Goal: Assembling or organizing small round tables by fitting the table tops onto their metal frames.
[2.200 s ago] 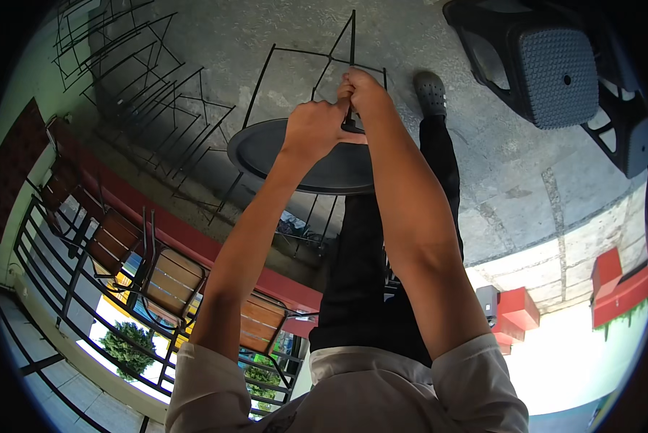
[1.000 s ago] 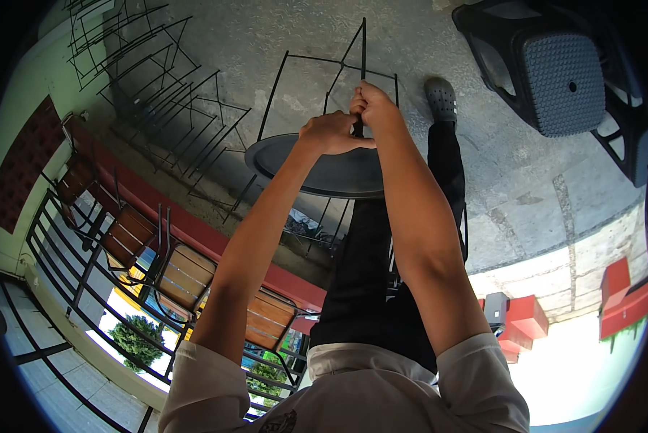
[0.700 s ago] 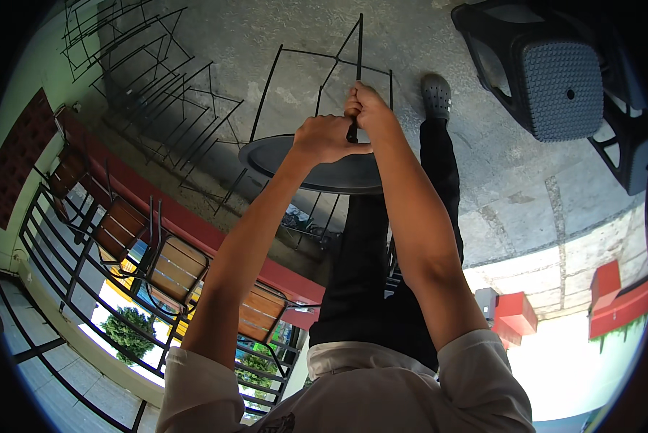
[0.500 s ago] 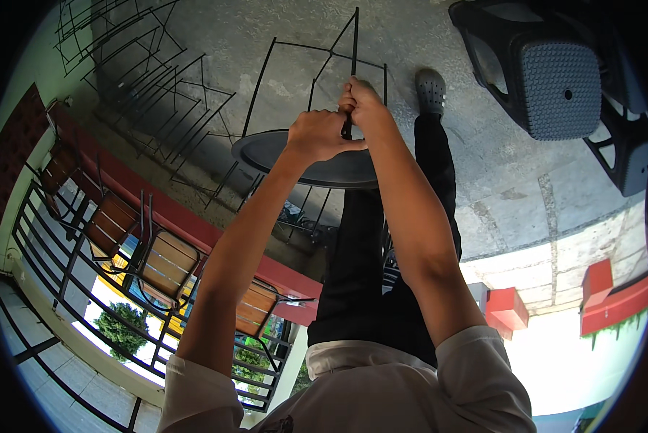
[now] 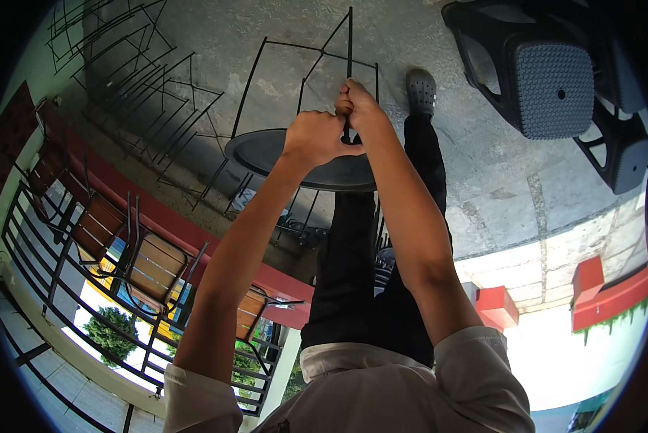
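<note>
At upper centre, by the black tray (image 5: 260, 153), our right hand (image 5: 358, 102) grips a rod (image 5: 350, 43), probably to steady it, while our left hand (image 5: 312, 137) sits alongside, its fingers too hidden to judge.

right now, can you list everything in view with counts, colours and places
gripped rod: one, black, at the hands
tray-like top: one, black, behind the hands
stools: at least two, dark grey, upper right
metal frames: several, black, upper left
slatted chairs: at least four, brown, left
railing: one, black, lower left
ledge: one, red, beside the chairs
blocks: at least two, red, lower right
tree: one, green, beyond the railing
clog: one, grey, on the right foot
trousers: one pair, black, centre
shirt: one, pale, bottom
left hand: one, bare, centre
right hand: one, bare, centre
</note>
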The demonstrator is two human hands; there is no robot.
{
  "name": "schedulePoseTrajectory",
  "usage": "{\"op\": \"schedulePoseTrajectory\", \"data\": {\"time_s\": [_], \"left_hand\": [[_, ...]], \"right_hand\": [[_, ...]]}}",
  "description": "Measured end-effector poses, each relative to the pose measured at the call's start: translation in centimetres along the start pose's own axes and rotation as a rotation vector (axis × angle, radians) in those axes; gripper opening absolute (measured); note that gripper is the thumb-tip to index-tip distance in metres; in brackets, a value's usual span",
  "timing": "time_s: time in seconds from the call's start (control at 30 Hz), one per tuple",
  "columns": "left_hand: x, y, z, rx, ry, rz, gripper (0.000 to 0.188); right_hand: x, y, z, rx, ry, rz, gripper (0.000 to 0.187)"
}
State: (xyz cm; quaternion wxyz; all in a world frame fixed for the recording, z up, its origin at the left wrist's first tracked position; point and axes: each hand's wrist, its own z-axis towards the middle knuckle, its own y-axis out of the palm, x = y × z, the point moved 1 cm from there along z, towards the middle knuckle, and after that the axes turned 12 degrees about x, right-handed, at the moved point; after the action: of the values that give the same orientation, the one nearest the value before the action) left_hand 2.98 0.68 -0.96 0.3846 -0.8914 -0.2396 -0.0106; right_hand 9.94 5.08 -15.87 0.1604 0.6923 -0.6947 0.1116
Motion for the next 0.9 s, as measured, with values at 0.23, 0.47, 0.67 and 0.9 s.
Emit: {"op": "schedulePoseTrajectory", "data": {"time_s": [0.23,0.47,0.67,0.9], "left_hand": [[-0.5,2.0,-1.5,0.329,0.122,0.027,0.072],[-1.1,2.6,-1.9,0.646,0.182,0.004,0.066],[-0.8,2.2,-1.7,0.670,0.160,0.001,0.062],[-1.7,1.4,0.5,0.786,0.036,-0.026,0.023]], "right_hand": [[0.6,-0.5,-1.3,-0.048,-0.097,-0.103,0.035],[0.5,-0.8,-1.4,-0.136,-0.088,-0.047,0.023],[0.6,-2.4,-2.2,-0.086,-0.331,-0.299,0.021],[1.8,-4.0,-6.2,0.027,-0.833,-0.837,0.052]]}}
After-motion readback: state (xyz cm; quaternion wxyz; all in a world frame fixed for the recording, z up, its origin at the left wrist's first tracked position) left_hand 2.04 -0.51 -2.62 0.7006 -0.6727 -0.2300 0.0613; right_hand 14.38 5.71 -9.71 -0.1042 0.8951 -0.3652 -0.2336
